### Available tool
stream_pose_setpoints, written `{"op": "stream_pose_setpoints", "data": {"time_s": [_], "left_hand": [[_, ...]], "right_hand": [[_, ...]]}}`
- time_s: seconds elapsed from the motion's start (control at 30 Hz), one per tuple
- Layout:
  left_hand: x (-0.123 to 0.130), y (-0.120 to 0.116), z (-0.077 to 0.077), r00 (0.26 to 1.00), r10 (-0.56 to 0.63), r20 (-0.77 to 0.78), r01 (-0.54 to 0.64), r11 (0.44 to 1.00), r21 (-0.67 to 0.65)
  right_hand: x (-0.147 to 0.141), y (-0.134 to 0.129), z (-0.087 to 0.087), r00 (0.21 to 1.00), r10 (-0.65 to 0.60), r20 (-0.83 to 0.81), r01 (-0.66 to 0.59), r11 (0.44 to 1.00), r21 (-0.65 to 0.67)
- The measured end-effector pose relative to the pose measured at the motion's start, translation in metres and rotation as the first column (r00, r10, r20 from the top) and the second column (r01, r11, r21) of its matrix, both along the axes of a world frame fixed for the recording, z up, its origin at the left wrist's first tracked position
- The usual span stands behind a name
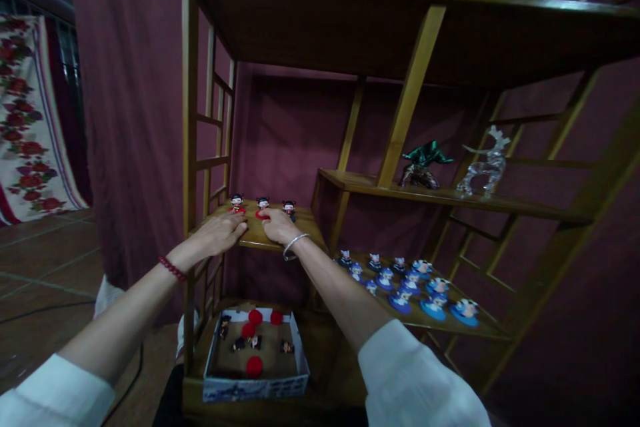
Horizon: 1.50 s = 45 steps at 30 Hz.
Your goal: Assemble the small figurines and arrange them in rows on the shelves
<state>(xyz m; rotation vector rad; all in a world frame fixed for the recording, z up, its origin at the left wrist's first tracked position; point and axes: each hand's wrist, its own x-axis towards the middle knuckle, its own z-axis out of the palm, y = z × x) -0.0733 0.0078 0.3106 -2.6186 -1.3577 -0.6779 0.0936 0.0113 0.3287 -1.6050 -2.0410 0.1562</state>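
Our left hand (pixel 217 235) and right hand (pixel 280 227) lie open, palms down, on a small wooden shelf (pixel 255 237), closed on nothing. Three dolls (pixel 263 203) stand in a row at 12 o'clock along its back edge, tiny figures with black hair and dark clothes trimmed in red. Our right fingertips (pixel 265 214) touch a red disc (pixel 259 215) at the middle doll's foot, while our left fingertips (pixel 243 227) sit just below the left doll. At 6 o'clock, a box (pixel 255 387) holds red pompoms (pixel 254 365) and fallen dolls (pixel 239 344). Blue-based figures (pixel 403 302) crowd a shelf at 3 o'clock; a glass deer (pixel 485 163) stands at 2 o'clock.
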Motion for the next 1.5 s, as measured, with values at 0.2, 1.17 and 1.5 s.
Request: {"op": "stream_pose_setpoints", "data": {"time_s": [0.2,1.17,1.5], "left_hand": [[0.02,0.001,0.009,1.0,-0.003,-0.028,0.003,1.0,0.005],[0.032,0.007,0.006,0.99,0.12,-0.074,-0.114,0.991,0.075],[0.032,0.0,0.005,0.989,0.144,0.035,-0.147,0.98,0.132]], "right_hand": [[0.0,0.004,-0.003,1.0,-0.002,0.0,0.002,0.999,0.046],[-0.001,-0.004,0.002,0.988,0.005,0.152,-0.01,0.999,0.034],[-0.001,-0.009,0.0,0.997,0.032,0.068,-0.04,0.992,0.122]]}}
